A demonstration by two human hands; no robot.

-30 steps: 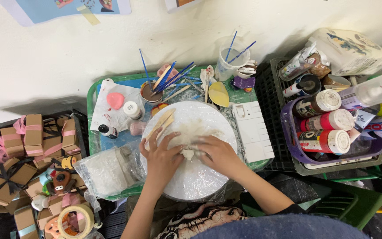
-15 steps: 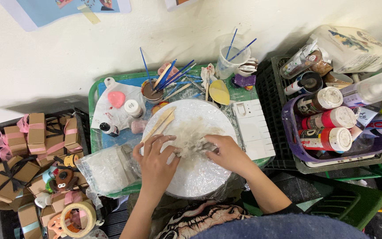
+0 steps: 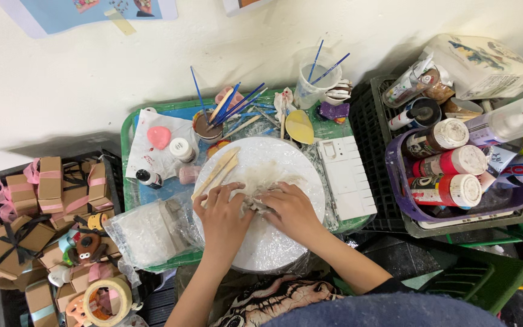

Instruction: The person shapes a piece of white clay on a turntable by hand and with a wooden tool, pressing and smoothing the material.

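Observation:
A round white board (image 3: 261, 242) wrapped in clear plastic film lies on a green tray (image 3: 129, 130). In the board's middle sits a lump of pale grey clay (image 3: 260, 192). My left hand (image 3: 222, 215) and my right hand (image 3: 290, 211) both press down on the clay from either side, fingers curled over it. Two wooden modelling sticks (image 3: 216, 171) rest on the board's upper left edge, just beyond my left fingers.
A clear bag with clay (image 3: 149, 233) lies left of the board. Brushes in a cup (image 3: 206, 124), a plastic cup (image 3: 309, 88), a white palette (image 3: 347, 177), small paint bottles (image 3: 183, 148). A purple basket of paint bottles (image 3: 455, 181) at right; brown gift boxes (image 3: 43, 194) and tape roll (image 3: 107, 301) at left.
Both hands shifted slightly on the clay, kneading it; they came back toward the board's middle and the clay is more bunched between them.

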